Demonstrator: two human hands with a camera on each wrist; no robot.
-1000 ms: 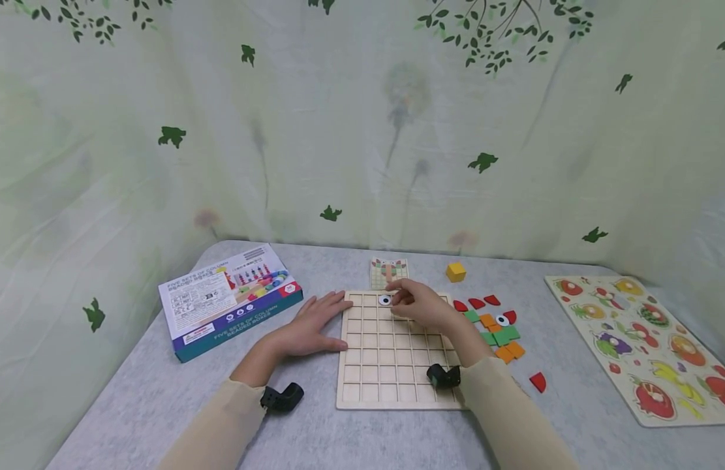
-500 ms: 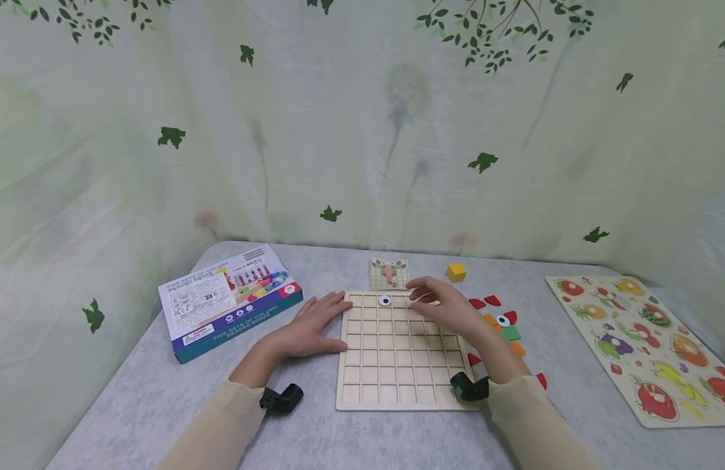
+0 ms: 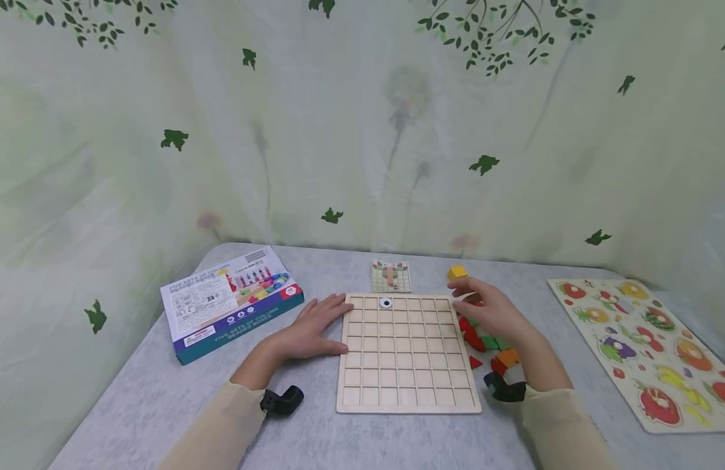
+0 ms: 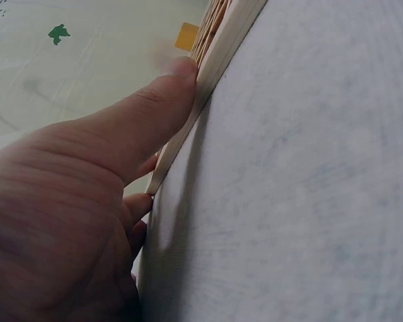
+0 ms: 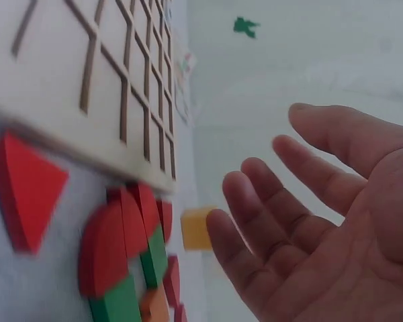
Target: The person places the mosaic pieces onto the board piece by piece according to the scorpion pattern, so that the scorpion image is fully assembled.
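Observation:
A wooden grid board (image 3: 397,362) lies on the table between both hands. One round eye piece (image 3: 385,303), white with a black centre, sits in its top row. My left hand (image 3: 312,329) rests flat at the board's left side; the thumb (image 4: 151,107) touches the edge in the left wrist view. Over the board's right edge hovers my right hand (image 3: 494,313), its fingers loosely bent and nothing between them. Beneath it lie red quarter-round pieces (image 5: 111,248), green pieces (image 5: 115,302) and orange squares (image 3: 507,357), partly hidden by the hand and arm.
Behind the board lies a small pattern card (image 3: 391,277). A yellow cube (image 3: 457,271) stands just beyond the right fingertips. To the left is a flat cardboard box (image 3: 233,303), to the far right a fruit puzzle board (image 3: 644,339). A leaf-print curtain (image 3: 362,130) hangs behind.
My right hand has moved right, from beside the eye piece to above the loose coloured pieces. The eye piece stays in the top row, and my left hand has kept its place.

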